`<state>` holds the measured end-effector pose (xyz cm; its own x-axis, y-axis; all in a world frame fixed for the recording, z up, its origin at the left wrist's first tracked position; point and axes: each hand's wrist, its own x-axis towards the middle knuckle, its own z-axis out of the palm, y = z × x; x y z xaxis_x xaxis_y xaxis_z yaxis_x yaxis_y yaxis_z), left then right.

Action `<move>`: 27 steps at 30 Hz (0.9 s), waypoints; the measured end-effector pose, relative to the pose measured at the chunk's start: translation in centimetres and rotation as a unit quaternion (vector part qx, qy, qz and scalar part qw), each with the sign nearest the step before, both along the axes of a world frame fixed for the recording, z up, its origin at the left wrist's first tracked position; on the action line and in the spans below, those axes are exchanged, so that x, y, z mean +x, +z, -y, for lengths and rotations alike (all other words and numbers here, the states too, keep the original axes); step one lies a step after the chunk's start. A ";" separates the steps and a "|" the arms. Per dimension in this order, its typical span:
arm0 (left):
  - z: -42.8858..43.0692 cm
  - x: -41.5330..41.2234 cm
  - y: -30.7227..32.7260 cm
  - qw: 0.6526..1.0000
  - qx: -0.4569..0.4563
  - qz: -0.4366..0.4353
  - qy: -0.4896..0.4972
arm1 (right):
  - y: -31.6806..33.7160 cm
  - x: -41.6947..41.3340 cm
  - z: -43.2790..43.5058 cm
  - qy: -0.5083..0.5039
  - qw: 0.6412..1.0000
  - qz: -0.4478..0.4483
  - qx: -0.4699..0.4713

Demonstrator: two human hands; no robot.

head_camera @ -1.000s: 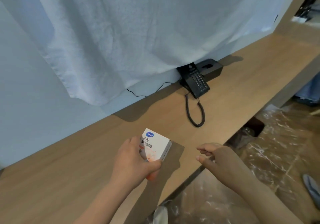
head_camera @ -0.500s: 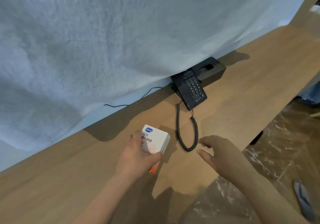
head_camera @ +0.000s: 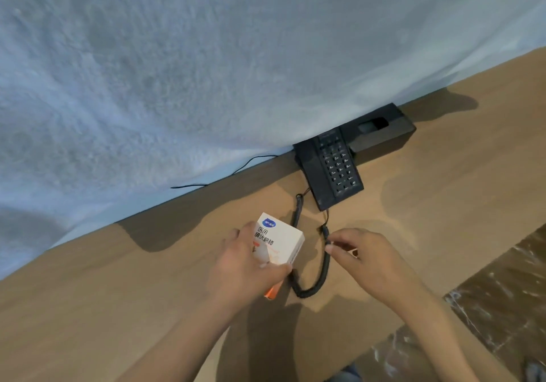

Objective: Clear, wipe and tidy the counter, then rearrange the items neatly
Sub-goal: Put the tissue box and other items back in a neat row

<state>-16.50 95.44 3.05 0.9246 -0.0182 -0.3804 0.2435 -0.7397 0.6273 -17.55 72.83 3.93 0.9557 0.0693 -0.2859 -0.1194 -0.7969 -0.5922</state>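
left grip (head_camera: 248, 266) holds the box (head_camera: 279, 241); right grip (head_camera: 369, 260) pinches the coiled cord (head_camera: 310, 292), whose loop lies between both, just right of the box.

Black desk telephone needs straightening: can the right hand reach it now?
Probably yes: only wooden counter and the coiled black cord lie between the right hand and the black desk telephone.

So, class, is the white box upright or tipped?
Tipped: the left hand grips the white box with its printed face turned up toward the camera.
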 end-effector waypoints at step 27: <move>24.8 7.4 0.4 0.996 0.031 0.039 0.068 | -0.4 16.1 20.7 0.022 0.956 -0.163 0.245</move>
<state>-9.06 70.69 3.45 0.9438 0.1308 -0.3037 0.2967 -0.7405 0.6030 -1.50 52.16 3.50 0.8145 0.3097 -0.4906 -0.3331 -0.4429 -0.8324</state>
